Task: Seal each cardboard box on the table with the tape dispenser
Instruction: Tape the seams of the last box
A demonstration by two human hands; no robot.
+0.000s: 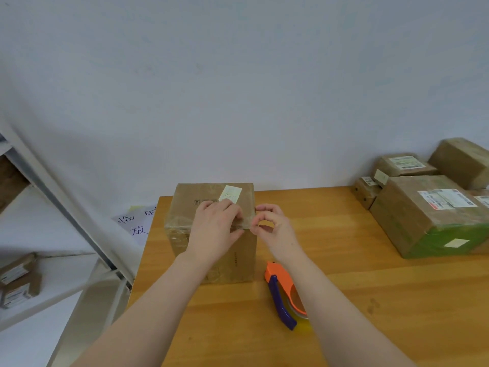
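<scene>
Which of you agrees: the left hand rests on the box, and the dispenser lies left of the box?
Wrong side. In the head view the left hand rests on the box, but the dispenser lies right of the box.

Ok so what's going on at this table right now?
A person is working on a cardboard box near the left edge of the table. The left hand presses flat on its top, while the right hand pinches at the top right edge, possibly a tape end; too small to tell. The tape dispenser lies on the table, unheld. More boxes sit at the far right.
</scene>
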